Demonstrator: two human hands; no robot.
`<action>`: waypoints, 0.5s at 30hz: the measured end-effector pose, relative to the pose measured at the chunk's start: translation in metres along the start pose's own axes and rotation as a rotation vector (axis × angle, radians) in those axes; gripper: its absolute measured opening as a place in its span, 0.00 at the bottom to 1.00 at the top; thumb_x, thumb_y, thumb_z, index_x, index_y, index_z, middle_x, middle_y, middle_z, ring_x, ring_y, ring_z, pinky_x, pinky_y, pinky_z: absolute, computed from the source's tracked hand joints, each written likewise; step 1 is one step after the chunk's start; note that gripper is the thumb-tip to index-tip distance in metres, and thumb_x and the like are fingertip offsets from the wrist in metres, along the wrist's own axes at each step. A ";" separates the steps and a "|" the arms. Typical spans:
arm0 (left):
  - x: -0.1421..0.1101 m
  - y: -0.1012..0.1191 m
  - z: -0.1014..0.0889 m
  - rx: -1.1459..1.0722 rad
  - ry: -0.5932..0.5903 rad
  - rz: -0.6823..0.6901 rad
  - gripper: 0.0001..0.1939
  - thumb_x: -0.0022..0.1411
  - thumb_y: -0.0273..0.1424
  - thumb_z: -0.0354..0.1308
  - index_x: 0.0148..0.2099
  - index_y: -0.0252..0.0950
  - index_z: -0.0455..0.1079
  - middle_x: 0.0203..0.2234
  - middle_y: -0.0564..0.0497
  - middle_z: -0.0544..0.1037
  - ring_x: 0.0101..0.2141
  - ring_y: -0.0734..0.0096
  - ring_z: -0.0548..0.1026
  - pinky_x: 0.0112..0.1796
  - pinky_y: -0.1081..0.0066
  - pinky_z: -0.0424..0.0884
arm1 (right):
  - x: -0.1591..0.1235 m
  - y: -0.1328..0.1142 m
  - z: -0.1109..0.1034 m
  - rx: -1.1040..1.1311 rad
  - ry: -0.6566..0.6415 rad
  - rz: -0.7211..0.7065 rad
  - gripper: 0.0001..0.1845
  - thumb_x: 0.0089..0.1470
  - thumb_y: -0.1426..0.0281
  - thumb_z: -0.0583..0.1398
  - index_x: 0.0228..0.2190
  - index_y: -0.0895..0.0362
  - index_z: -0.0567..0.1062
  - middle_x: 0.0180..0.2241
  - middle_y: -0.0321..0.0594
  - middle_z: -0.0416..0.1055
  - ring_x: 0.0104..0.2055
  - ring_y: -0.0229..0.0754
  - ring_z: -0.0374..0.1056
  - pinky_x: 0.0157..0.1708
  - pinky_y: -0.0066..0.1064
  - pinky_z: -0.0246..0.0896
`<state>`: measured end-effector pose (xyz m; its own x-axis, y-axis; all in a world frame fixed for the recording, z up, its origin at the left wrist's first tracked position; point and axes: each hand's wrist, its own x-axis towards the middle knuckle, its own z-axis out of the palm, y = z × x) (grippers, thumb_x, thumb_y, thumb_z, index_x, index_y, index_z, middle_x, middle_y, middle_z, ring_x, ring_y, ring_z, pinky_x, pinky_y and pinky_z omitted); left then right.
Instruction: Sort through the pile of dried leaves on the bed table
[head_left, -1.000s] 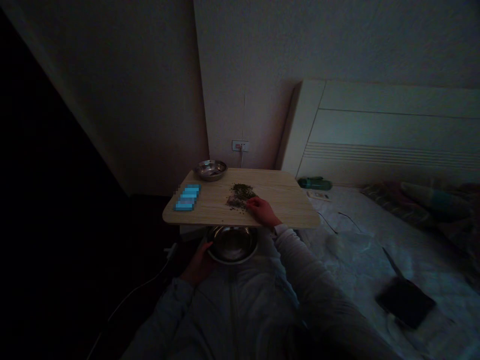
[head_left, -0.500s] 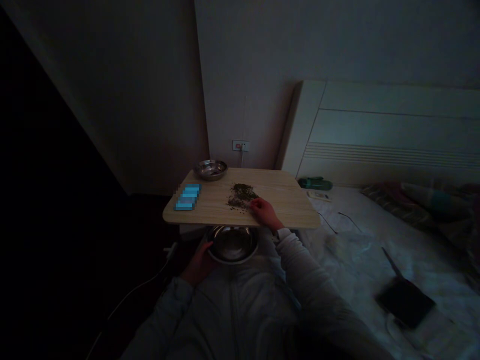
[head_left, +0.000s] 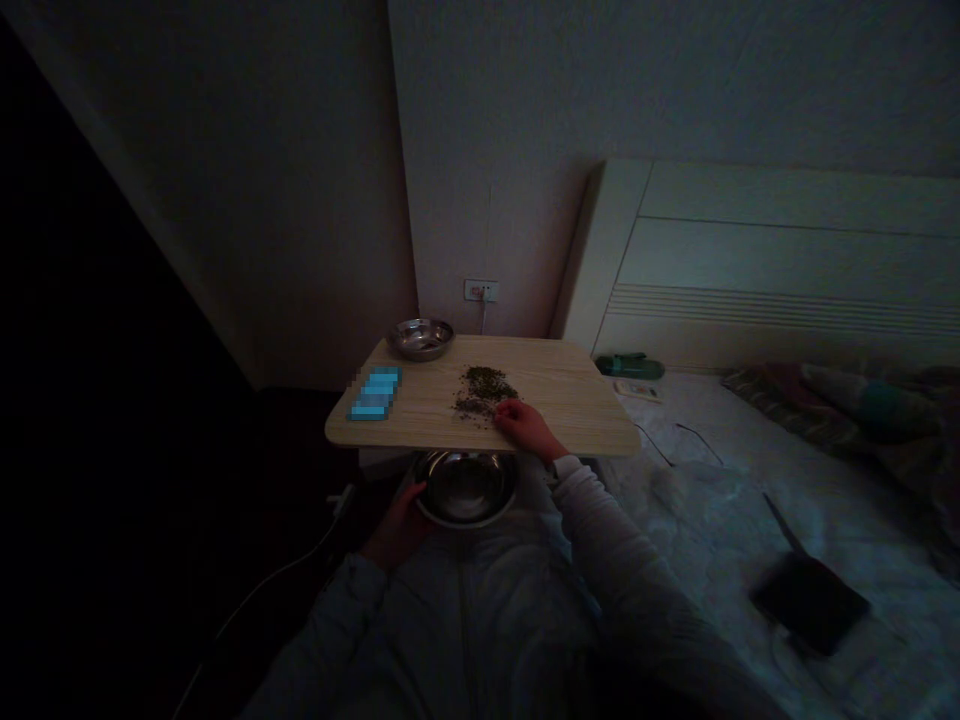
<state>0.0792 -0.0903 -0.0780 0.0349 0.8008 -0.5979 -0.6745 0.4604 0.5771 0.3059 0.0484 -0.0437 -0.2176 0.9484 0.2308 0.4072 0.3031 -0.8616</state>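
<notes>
My left hand (head_left: pixel 401 527) grips the left rim of a shiny metal bowl (head_left: pixel 466 490), held at my lap just under the table's front edge. No contents can be made out in it. On the small wooden table (head_left: pixel 570 385) lies a scattered heap of small dark green bits (head_left: pixel 486 385), like beans or dried leaves. My right hand (head_left: pixel 523 425) rests at the heap's near right side, fingertips pinched together at the bits. Whatever is between those fingers is too small to make out.
A second metal bowl (head_left: pixel 421 341) stands at the table's back left, with a blurred-out phone (head_left: pixel 376 393) in front of it. To the right, a bed (head_left: pixel 705 510) carries a green bottle (head_left: pixel 631 367), a light-coloured phone-like object (head_left: pixel 637 391) and a dark flat object (head_left: pixel 811 603). A white cable (head_left: pixel 262 580) trails at left.
My right hand has shifted slightly left and toward me along the heap's near edge, fingers still pinched. My left hand and the bowl have stayed in place.
</notes>
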 end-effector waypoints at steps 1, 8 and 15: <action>0.000 0.000 0.000 0.002 0.011 -0.003 0.08 0.64 0.25 0.56 0.41 0.34 0.76 0.32 0.47 0.85 0.41 0.58 0.82 0.41 0.65 0.77 | 0.000 0.000 0.000 -0.008 -0.007 0.010 0.08 0.46 0.64 0.62 0.29 0.55 0.74 0.26 0.34 0.72 0.29 0.37 0.63 0.33 0.30 0.59; 0.002 0.000 0.000 0.012 0.007 -0.012 0.09 0.65 0.27 0.54 0.40 0.33 0.76 0.30 0.46 0.85 0.41 0.58 0.83 0.42 0.65 0.77 | -0.001 -0.001 -0.001 -0.032 -0.052 0.060 0.07 0.45 0.66 0.62 0.28 0.56 0.76 0.27 0.35 0.72 0.31 0.39 0.64 0.35 0.31 0.58; 0.004 -0.001 -0.004 0.031 -0.027 -0.028 0.10 0.64 0.28 0.56 0.45 0.33 0.77 0.35 0.45 0.86 0.45 0.55 0.82 0.45 0.64 0.76 | -0.003 -0.004 -0.002 0.035 -0.093 0.084 0.09 0.43 0.65 0.64 0.28 0.57 0.75 0.25 0.34 0.71 0.29 0.37 0.63 0.32 0.29 0.57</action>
<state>0.0769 -0.0892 -0.0825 0.0739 0.7970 -0.5994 -0.6495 0.4946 0.5776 0.3069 0.0444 -0.0402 -0.2660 0.9570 0.1162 0.3967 0.2185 -0.8916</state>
